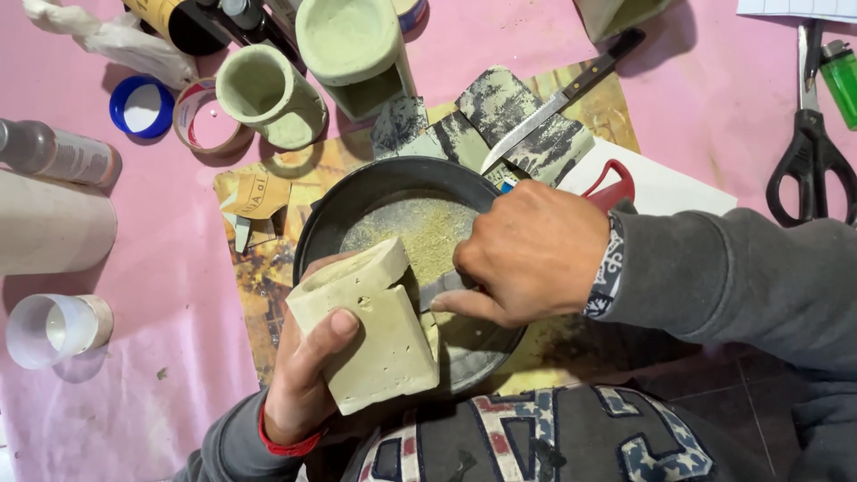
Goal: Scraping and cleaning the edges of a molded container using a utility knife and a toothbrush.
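Note:
My left hand (308,366) grips a pale greenish square cast block (375,326), hollow at its top, tilted over a dark round pan (357,192). My right hand (527,254) is closed on a tool with a red handle (616,183); its grey blade tip (437,290) touches the side of the block. Fine yellowish dust (428,228) lies in the bottom of the pan. Most of the tool is hidden under my right hand.
A knife (558,98) rests on grey shards behind the pan. Two pale green cast cups (268,94) (353,49), a tape roll (201,116), a blue lid (141,107), black scissors (812,143), a green lighter (841,76), a clear cup (54,328) lie on pink cloth.

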